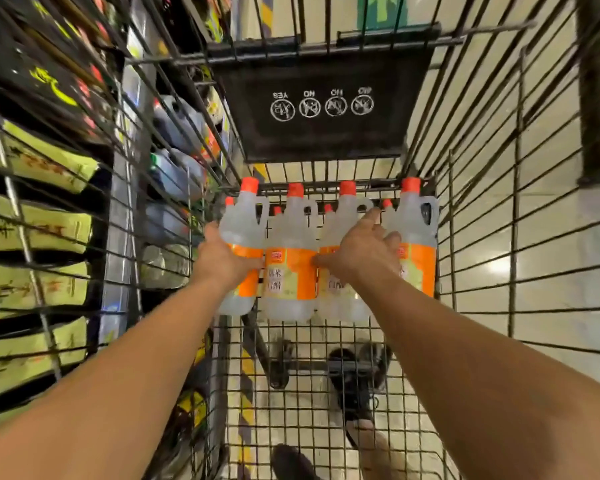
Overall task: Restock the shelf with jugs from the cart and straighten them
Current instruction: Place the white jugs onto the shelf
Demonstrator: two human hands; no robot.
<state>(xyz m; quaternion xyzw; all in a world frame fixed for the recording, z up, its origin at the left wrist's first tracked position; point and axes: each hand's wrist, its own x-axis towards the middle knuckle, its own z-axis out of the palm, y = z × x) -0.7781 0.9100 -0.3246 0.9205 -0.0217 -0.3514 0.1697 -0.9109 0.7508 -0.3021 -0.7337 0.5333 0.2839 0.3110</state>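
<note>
Several clear jugs with red caps and orange labels stand in a row at the far end of the wire cart (326, 358). My left hand (222, 258) grips the body of the leftmost jug (241, 230), thumb across its label. My right hand (364, 247) wraps over the third jug (343, 213), fingers reaching beside the rightmost jug (418, 233). The second jug (291, 268) stands untouched between my hands. Smaller red caps show behind the front row.
The shelf (39, 209) runs along the left, holding yellow-labelled dark packs and grey jugs (177, 171) seen through the cart's side wires. A black child-seat flap (326, 109) hangs at the cart's far end. Tiled floor lies to the right; my feet show below the cart.
</note>
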